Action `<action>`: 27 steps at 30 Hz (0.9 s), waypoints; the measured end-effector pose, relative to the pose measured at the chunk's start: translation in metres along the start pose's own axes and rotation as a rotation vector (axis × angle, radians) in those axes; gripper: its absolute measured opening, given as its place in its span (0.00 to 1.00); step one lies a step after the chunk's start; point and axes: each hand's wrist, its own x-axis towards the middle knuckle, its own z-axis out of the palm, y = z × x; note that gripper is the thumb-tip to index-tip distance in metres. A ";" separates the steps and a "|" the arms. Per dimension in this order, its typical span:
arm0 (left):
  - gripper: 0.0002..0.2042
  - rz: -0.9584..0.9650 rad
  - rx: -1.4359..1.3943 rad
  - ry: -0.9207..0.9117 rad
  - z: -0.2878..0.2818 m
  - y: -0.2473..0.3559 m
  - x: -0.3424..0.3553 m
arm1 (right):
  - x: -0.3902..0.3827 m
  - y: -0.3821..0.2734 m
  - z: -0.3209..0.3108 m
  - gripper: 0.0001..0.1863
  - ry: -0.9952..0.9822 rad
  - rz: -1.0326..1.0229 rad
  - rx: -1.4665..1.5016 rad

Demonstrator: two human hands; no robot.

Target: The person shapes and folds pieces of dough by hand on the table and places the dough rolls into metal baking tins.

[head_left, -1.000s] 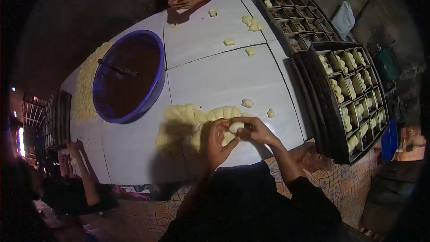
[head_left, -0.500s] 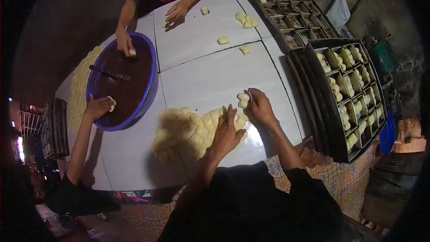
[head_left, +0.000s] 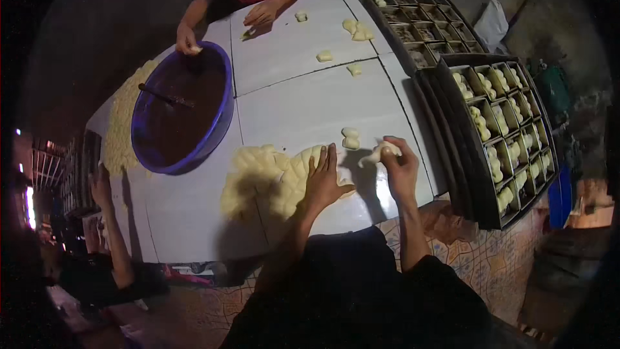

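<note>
We pinch a dough piece point(head_left: 372, 156) in our right hand point(head_left: 402, 165) above the tabletop point(head_left: 310, 103); our left hand point(head_left: 325, 181) spreads open at the dough pile point(head_left: 274, 184). The near tray point(head_left: 475, 155) looks mostly filled, the far tray point(head_left: 423, 30) barely begun.

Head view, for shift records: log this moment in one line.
left hand: open over pale-yellow dough pieces; right hand: holding pale elongated dough lump; surface: white tabletop

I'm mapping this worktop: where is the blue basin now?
In the head view, the blue basin sits on the left part of the white table, with small dough pieces along its left side and a dough pile to its lower right.
</note>
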 end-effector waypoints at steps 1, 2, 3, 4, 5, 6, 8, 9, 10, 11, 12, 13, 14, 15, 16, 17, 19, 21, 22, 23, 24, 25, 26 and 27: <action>0.53 0.036 -0.004 -0.013 -0.006 0.000 -0.001 | -0.002 -0.004 -0.011 0.14 0.013 -0.218 0.207; 0.53 0.033 -0.005 -0.004 -0.013 0.000 -0.005 | -0.010 -0.031 -0.015 0.16 -0.061 -0.225 0.324; 0.49 0.030 -0.263 -0.046 -0.022 0.006 -0.008 | -0.011 -0.040 -0.017 0.16 -0.140 -0.242 0.459; 0.46 0.027 -0.516 -0.089 -0.036 0.019 -0.012 | -0.012 -0.044 -0.018 0.17 -0.191 -0.198 0.395; 0.37 0.000 -0.700 -0.034 -0.049 0.035 -0.017 | -0.012 -0.046 -0.017 0.18 -0.243 -0.152 0.331; 0.35 0.073 -0.889 0.016 -0.061 0.047 -0.025 | -0.016 -0.044 -0.002 0.19 -0.211 -0.133 0.202; 0.32 0.108 -1.006 0.123 -0.065 0.058 -0.036 | -0.032 -0.040 0.028 0.19 -0.182 -0.122 0.086; 0.26 0.105 -1.131 0.259 -0.066 0.069 -0.045 | -0.040 -0.041 0.041 0.18 -0.169 -0.154 0.067; 0.21 0.102 -1.083 0.390 -0.065 0.071 -0.049 | -0.045 -0.039 0.050 0.15 -0.136 -0.229 0.001; 0.17 0.096 -1.030 0.519 -0.065 0.070 -0.053 | -0.047 -0.035 0.059 0.13 -0.103 -0.303 -0.065; 0.17 0.083 -1.022 0.535 -0.065 0.066 -0.060 | -0.050 -0.029 0.070 0.11 -0.111 -0.261 -0.068; 0.14 -0.048 -1.014 0.593 -0.063 0.062 -0.064 | -0.049 -0.024 0.075 0.10 -0.188 -0.204 -0.102; 0.10 -0.179 -1.004 0.649 -0.063 0.058 -0.068 | -0.044 -0.006 0.079 0.12 -0.249 -0.213 -0.088; 0.10 -0.196 -1.002 0.669 -0.063 0.053 -0.071 | -0.038 -0.007 0.088 0.14 -0.320 -0.219 -0.073; 0.09 -0.171 -1.035 0.677 -0.064 0.047 -0.073 | -0.034 -0.010 0.092 0.17 -0.339 -0.259 -0.046; 0.09 -0.144 -1.067 0.685 -0.066 0.041 -0.075 | -0.032 -0.016 0.094 0.21 -0.356 -0.299 -0.017; 0.09 -0.237 -1.512 0.569 -0.071 0.028 -0.078 | -0.032 -0.021 0.104 0.30 -0.643 -0.380 -0.096; 0.11 -0.372 -2.380 0.193 -0.078 0.016 -0.078 | -0.029 -0.008 0.116 0.23 -0.737 -0.496 -0.142; 0.23 -0.408 -2.202 0.249 -0.077 0.013 -0.083 | -0.029 -0.006 0.121 0.28 -0.788 -0.464 -0.134; 0.23 -0.406 -2.205 0.264 -0.083 0.005 -0.083 | -0.025 -0.006 0.125 0.28 -0.800 -0.465 -0.132; 0.33 -0.162 -2.414 0.119 -0.092 -0.007 -0.080 | -0.019 -0.002 0.131 0.35 -0.842 -0.298 0.029; 0.42 0.106 -2.592 -0.043 -0.102 -0.018 -0.075 | -0.013 0.001 0.136 0.42 -0.874 -0.126 0.186; 0.59 0.299 -2.550 -0.113 -0.111 -0.031 -0.061 | -0.006 0.013 0.135 0.54 -0.889 -0.002 0.159; 0.63 0.435 -2.608 -0.198 -0.125 -0.048 -0.048 | -0.006 0.016 0.141 0.54 -0.895 -0.005 0.157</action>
